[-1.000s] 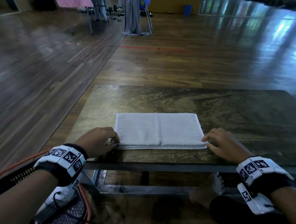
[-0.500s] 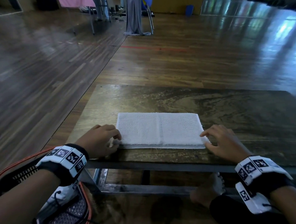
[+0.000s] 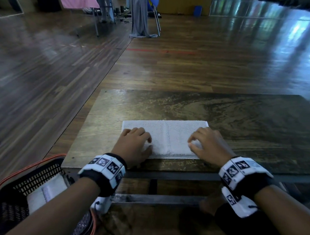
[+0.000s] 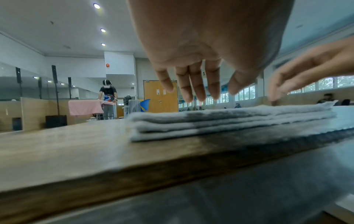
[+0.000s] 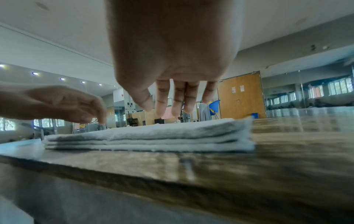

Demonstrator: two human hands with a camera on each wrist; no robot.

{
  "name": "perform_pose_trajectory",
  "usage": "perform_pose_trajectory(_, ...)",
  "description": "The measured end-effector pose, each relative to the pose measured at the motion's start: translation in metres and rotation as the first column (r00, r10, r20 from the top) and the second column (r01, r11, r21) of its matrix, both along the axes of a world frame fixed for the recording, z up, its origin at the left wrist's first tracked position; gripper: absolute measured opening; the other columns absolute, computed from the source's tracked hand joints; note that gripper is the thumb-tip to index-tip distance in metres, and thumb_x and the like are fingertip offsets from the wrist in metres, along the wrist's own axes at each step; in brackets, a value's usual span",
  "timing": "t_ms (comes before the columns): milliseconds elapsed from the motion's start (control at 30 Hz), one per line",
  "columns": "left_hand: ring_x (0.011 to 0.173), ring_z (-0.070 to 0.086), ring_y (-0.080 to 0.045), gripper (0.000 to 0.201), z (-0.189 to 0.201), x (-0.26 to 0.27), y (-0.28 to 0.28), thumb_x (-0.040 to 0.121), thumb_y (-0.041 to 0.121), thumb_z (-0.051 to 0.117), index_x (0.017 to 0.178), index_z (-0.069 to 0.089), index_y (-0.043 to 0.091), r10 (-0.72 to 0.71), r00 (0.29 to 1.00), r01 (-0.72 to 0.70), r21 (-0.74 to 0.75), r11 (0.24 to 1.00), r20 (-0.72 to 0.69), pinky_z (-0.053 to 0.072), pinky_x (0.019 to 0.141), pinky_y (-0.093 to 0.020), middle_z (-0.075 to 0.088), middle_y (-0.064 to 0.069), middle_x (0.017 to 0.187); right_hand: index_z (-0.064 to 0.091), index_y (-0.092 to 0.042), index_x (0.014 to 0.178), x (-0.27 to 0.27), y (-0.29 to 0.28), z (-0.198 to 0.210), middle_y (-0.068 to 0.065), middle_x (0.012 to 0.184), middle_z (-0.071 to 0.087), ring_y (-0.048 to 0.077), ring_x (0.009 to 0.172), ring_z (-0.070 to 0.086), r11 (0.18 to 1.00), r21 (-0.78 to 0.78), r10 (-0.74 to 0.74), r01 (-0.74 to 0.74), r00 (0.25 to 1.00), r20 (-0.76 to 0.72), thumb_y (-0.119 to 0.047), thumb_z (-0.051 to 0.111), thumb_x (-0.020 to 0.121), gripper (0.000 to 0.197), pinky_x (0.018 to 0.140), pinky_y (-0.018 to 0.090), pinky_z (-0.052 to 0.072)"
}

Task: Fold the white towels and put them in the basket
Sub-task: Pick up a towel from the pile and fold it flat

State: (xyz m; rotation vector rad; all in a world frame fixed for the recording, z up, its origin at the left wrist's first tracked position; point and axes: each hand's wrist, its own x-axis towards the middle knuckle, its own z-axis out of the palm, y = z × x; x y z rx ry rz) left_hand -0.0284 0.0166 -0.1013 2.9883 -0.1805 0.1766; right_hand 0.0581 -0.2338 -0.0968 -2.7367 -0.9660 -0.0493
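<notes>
A folded white towel (image 3: 167, 137) lies flat near the front edge of the low wooden table (image 3: 241, 111), stacked in several layers (image 4: 220, 121) (image 5: 153, 136). My left hand (image 3: 134, 146) hovers over the towel's left half, fingers (image 4: 191, 84) hanging relaxed just above the cloth and holding nothing. Over the right half is my right hand (image 3: 207, 143), its fingers (image 5: 172, 100) likewise loose and a little above the towel. A black mesh basket (image 3: 18, 191) with an orange rim stands on the floor at the lower left, with a folded white towel (image 3: 45, 193) inside.
The table's metal frame (image 3: 173, 176) runs along the front edge, with my foot and knee below it. Shiny wood floor surrounds the table. Far back stand a person at a pink-covered table (image 4: 86, 106), a grey draped cloth (image 3: 139, 13) and a blue chair.
Both hands have moved from the towel's near corners inward and up onto its top, left hand over the left half, right hand over the right half. The towel lies as before.
</notes>
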Motion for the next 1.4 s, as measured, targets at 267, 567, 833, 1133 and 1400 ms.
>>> perform_pose_trajectory(267, 0.145, 0.011, -0.021, 0.062, -0.025, 0.036, -0.026, 0.097, 0.042, 0.029, 0.147, 0.012, 0.01, 0.239, 0.952, -0.235, 0.043, 0.971, -0.192, 0.011, 0.116, -0.045, 0.011, -0.008, 0.158, 0.036, -0.022, 0.14, 0.011, 0.09, -0.022, 0.0, 0.148, 0.035, 0.02, 0.136, 0.028, 0.995, 0.017, -0.1, 0.101, 0.993, -0.06, -0.036, 0.042, 0.095, 0.047, 0.108, 0.04, 0.024)
perform_pose_trajectory(567, 0.147, -0.004, -0.018, 0.066, -0.051, 0.004, 0.003, 0.095, 0.054, 0.009, 0.149, 0.0, 0.018, 0.15, 0.972, -0.127, 0.136, 0.983, -0.178, -0.001, 0.117, -0.044, -0.004, -0.004, 0.159, -0.003, -0.038, 0.148, 0.0, 0.043, -0.055, -0.004, 0.159, -0.01, 0.016, 0.146, -0.01, 0.965, -0.258, 0.02, -0.048, 0.994, -0.11, -0.059, 0.011, 0.094, 0.059, 0.117, 0.043, -0.004)
perform_pose_trajectory(833, 0.146, 0.001, -0.022, 0.064, -0.035, -0.035, 0.041, 0.097, 0.047, 0.017, 0.148, 0.007, 0.009, 0.328, 0.898, -0.318, 0.083, 0.944, -0.294, 0.004, 0.118, -0.045, 0.005, -0.011, 0.158, -0.002, -0.041, 0.147, 0.018, -0.037, -0.038, -0.002, 0.159, -0.013, 0.017, 0.145, -0.014, 0.916, -0.396, -0.151, 0.062, 0.968, -0.199, -0.078, -0.003, 0.073, 0.082, 0.115, 0.047, -0.009)
perform_pose_trajectory(1133, 0.094, 0.057, -0.031, 0.033, -0.015, -0.044, 0.045, 0.091, 0.042, 0.048, 0.08, 0.055, 0.012, 0.457, 0.839, -0.516, -0.161, 0.842, -0.296, 0.047, 0.081, -0.041, 0.055, -0.009, 0.092, 0.043, -0.025, 0.136, 0.049, 0.081, 0.008, 0.004, 0.144, 0.045, 0.024, 0.135, 0.035, 0.984, -0.147, -0.1, 0.096, 0.995, -0.017, -0.057, 0.034, 0.092, 0.054, 0.113, 0.045, 0.016)
perform_pose_trajectory(1400, 0.081, 0.062, -0.036, 0.037, -0.018, -0.023, 0.049, 0.074, 0.036, 0.061, 0.052, 0.04, 0.017, 0.417, 0.766, -0.605, -0.329, 0.725, -0.49, 0.05, 0.067, -0.038, 0.04, -0.001, 0.056, 0.041, -0.028, 0.136, 0.046, 0.207, 0.003, 0.002, 0.141, 0.049, 0.022, 0.134, 0.037, 0.965, -0.185, 0.144, -0.183, 0.967, -0.209, -0.039, 0.042, 0.095, 0.042, 0.112, 0.045, 0.01)
